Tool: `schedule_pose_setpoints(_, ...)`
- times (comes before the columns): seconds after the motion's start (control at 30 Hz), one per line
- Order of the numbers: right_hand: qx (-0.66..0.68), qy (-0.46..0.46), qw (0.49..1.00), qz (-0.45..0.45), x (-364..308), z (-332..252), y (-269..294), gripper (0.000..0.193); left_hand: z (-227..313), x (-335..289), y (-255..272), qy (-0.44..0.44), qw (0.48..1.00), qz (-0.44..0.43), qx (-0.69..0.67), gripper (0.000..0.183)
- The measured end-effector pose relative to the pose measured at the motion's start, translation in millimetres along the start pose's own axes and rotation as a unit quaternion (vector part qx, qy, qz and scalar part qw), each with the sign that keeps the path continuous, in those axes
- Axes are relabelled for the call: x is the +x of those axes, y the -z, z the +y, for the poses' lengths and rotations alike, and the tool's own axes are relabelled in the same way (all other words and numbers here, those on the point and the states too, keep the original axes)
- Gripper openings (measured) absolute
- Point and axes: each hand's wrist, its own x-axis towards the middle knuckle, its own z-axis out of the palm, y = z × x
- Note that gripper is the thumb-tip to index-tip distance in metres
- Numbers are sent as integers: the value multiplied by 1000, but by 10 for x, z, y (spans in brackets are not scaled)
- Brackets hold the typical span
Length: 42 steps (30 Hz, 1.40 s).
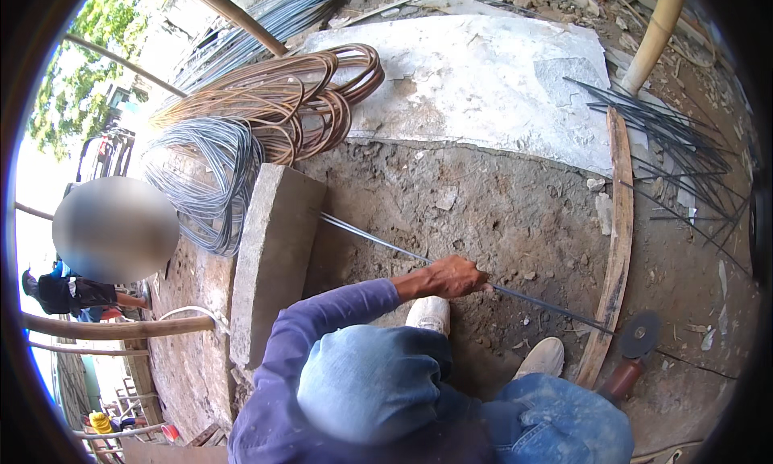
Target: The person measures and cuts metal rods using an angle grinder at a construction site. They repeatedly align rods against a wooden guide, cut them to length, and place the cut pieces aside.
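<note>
My left hand (452, 277), at the end of a purple sleeve, is closed around thin steel rods (547, 305). On the left they reach a long concrete block (270, 259). To the right they pass over a wooden plank (616, 247) and end close beside a dark cutting disc (640, 334). That disc belongs to an angle grinder (622, 379) with a reddish-brown body, low at the right. My right hand is not in view. Both my knees are bent in blue jeans, with pale shoes (542, 357) close to the rods.
Coils of rusty wire rod (322, 102) and grey wire (213, 174) lie at the far left. Several cut dark rods (684, 158) are scattered at the right, near a bamboo post (656, 37). A pale sheet (475, 78) covers ground ahead. Another person (88, 295) is at the left.
</note>
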Motion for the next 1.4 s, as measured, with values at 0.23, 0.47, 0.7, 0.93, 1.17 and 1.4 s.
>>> schedule_pose_setpoints(0.23,9,-7,1000,28,-136,54,101,62,36,-141,-94,-18,1000,14,7,52)
schedule_pose_setpoints(0.47,-25,-12,999,37,-331,-14,237,66,81,-210,-80,34,999,-21,23,46)
schedule_pose_setpoints(0.7,-37,9,999,37,-385,-45,235,49,23,-51,44,13,999,3,45,38)
schedule_pose_setpoints(0.93,-74,12,997,-6,-406,-100,245,50,-9,-80,-100,-15,991,55,123,32)
schedule_pose_setpoints(1.17,-142,-11,990,-11,-400,124,338,59,-97,-135,-220,-8,992,44,121,28)
schedule_pose_setpoints(1.4,-165,24,986,-11,-393,295,380,62,-138,-154,-274,-34,986,68,150,28)
